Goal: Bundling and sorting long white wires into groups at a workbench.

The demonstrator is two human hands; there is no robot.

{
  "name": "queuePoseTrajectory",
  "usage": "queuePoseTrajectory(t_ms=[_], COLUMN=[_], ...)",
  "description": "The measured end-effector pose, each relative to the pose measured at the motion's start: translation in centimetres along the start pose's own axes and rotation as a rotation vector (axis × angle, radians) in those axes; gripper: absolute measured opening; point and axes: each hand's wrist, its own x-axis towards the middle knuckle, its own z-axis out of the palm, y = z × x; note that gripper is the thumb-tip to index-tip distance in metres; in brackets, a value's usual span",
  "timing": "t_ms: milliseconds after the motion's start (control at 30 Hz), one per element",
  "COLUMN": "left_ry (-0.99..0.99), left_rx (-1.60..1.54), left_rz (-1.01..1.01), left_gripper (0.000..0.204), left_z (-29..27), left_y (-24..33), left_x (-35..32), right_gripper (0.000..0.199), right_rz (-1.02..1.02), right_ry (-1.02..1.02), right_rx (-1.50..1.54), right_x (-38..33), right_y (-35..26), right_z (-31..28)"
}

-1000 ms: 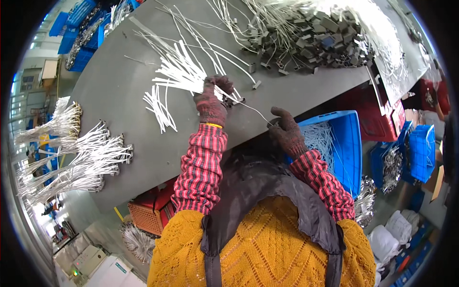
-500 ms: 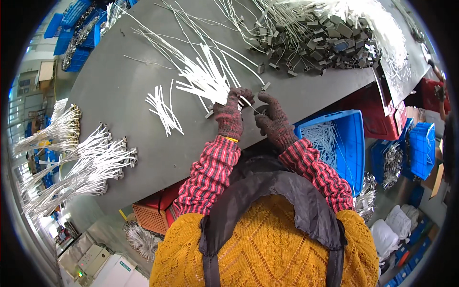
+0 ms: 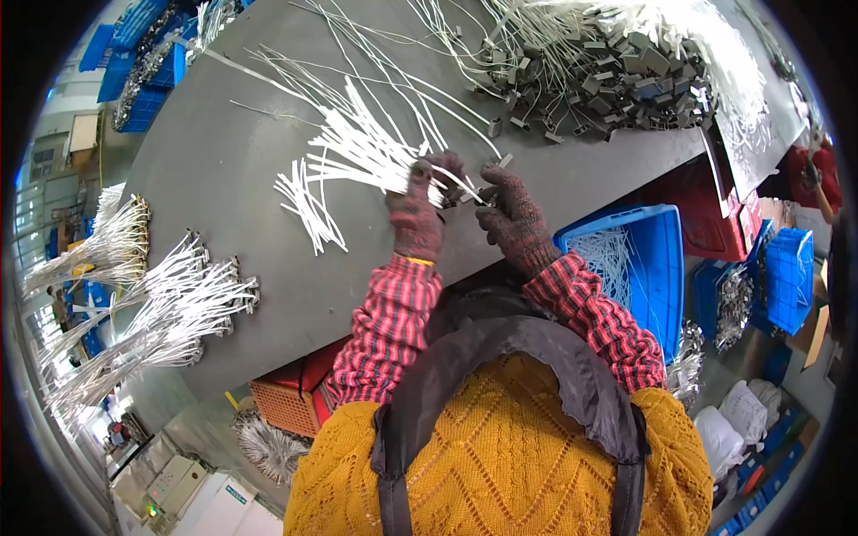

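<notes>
My left hand, in a dark red and grey knitted glove, is closed round the near end of a bundle of white tubes fanned out over the dark table. From its fingers a white-sleeved wire runs across to my right hand, gloved alike, whose thumb and finger pinch the wire's end. What exactly sits between those fingertips is too small to make out. Just beyond the right fingertips lies a small grey metal block on a white wire. Left of the bundle is a smaller bunch of white tubes.
A heap of grey metal blocks with white wires covers the far right of the table. Bundled white wires hang over its left edge. At my right stands a blue bin of pale wires, beside a red crate.
My left hand has shifted slightly left and nearer, and the white tubes have moved left with it. The white-sleeved wire now reaches the right fingertips, where a thin bare wire showed before.
</notes>
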Motion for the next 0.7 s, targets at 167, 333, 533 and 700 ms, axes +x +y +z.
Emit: queuePoseTrajectory(t_ms=[167, 333, 533, 700], left_ry=[-0.007, -0.01, 0.042, 0.054], left_rx=[-0.125, -0.15, -0.084, 0.233], left_rz=[-0.12, -0.068, 0.028, 0.129], left_gripper=[0.026, 0.026, 0.02, 0.023], left_z=[-0.4, 0.4, 0.2, -2.1], left_y=[0.9, 1.4, 1.2, -0.3], left_x=[1.2, 0.7, 0.5, 0.9], right_gripper=[0.06, 0.061, 0.062, 0.06], right_rz=[0.069, 0.072, 0.022, -0.016], right_ry=[-0.099, -0.085, -0.069, -0.064], right_rx=[0.164, 0.175, 0.073, -0.001], right_x=[-0.3, -0.2, 0.2, 0.8], right_y=[-0.8, -0.7, 0.1, -0.2], right_z=[-1.4, -1.7, -0.7, 0.7])
